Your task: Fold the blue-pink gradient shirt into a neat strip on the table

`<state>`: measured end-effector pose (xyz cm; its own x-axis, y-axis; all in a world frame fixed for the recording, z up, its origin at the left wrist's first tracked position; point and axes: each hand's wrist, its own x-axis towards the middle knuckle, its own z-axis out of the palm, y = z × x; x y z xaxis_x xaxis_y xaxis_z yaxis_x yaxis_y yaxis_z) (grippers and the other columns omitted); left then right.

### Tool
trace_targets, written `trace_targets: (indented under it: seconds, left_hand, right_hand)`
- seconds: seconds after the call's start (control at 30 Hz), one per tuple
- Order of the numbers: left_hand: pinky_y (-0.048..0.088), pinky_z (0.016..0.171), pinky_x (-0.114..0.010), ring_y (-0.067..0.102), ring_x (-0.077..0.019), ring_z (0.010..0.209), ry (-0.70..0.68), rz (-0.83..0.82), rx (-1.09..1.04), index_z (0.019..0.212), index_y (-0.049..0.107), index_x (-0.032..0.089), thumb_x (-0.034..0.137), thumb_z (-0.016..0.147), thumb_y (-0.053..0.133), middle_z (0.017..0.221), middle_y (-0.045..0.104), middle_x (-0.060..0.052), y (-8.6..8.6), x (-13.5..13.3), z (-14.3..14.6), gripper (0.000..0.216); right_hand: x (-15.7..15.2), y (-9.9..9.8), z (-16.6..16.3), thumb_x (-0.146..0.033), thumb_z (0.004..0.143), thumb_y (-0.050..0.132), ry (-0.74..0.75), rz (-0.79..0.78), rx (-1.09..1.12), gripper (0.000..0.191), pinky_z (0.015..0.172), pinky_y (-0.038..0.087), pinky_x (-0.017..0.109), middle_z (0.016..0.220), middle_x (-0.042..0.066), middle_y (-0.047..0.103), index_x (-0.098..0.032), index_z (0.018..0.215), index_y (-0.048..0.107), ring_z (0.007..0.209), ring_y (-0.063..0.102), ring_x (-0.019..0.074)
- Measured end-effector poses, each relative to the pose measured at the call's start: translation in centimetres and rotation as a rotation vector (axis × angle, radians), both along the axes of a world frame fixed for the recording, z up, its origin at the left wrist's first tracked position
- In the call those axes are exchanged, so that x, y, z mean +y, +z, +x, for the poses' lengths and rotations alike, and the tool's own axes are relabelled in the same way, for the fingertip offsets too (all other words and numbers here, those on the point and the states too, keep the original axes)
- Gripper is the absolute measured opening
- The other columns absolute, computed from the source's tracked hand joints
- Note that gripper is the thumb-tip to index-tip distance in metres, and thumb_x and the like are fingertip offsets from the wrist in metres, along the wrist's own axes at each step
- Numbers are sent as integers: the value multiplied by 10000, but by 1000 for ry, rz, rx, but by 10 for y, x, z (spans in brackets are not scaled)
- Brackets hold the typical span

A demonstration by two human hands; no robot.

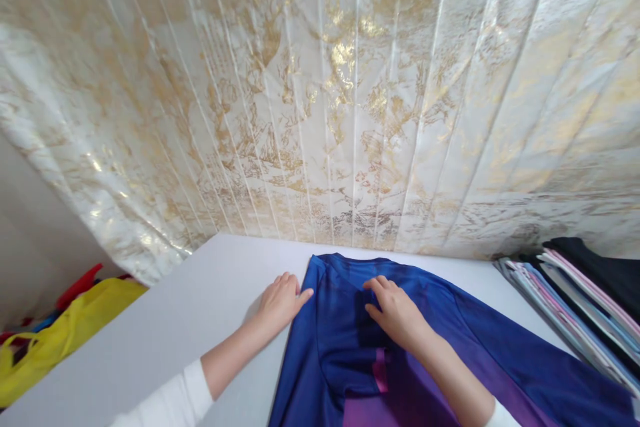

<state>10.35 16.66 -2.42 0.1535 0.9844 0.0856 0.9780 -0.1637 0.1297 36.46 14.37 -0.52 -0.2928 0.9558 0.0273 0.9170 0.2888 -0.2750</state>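
A shiny blue and purple garment (340, 353) lies spread on a white table (200, 307). My left hand (278, 302) rests flat at the garment's left edge, fingers stretched out and touching the fabric's border. My right hand (395, 310) lies on the blue cloth near its top middle, fingers curled slightly and pressing on the fabric beside a dark fold. Both forearms come in from below, with white sleeves pushed up.
A stack of folded clothes (575, 307) in grey, pink, blue and black sits at the table's right edge. Yellow and red fabric (55, 333) lies off the table at the left. A white and gold patterned wall covering (320, 93) stands behind the table.
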Motion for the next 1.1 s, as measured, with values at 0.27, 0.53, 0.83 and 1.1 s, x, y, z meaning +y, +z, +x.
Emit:
trace_targets:
  seconds: [0.27, 0.53, 0.83, 1.1]
  left_hand:
    - [471, 856, -315, 625, -195, 944, 43, -38, 10, 888, 642, 160, 221, 940, 578, 986, 660, -60, 8, -14, 20, 103]
    - [525, 893, -431, 630, -216, 1021, 96, 33, 40, 1096, 631, 156, 317, 967, 591, 1130, 645, -69, 0, 9, 28, 210]
    - [520, 914, -454, 616, -233, 1065, 152, 136, 40, 1166, 611, 167, 326, 963, 597, 1206, 618, -83, -2, 73, 53, 258]
    - [495, 952, -486, 590, -254, 1122, 131, 133, 4, 1212, 592, 174, 334, 962, 597, 1268, 587, -92, -12, 104, 56, 297]
  right_hand:
    - [-27, -23, -18, -498, 921, 504, -181, -42, -125, 711, 1087, 264, 632, 1582, 189, 265, -95, 1494, 377, 1426, 245, 461]
    - [-4, -50, 10, -648, 943, 350, -283, 31, -223, 775, 1139, 152, 607, 1623, 110, 163, -174, 1546, 247, 1471, 126, 413]
    - [70, -52, 29, -584, 978, 306, -274, 120, -196, 669, 1138, 183, 523, 1590, 110, 303, -186, 1515, 346, 1452, 223, 343]
    - [93, -53, 29, -559, 974, 323, -313, 203, -144, 626, 1074, 259, 461, 1469, 138, 415, -166, 1449, 430, 1316, 349, 331]
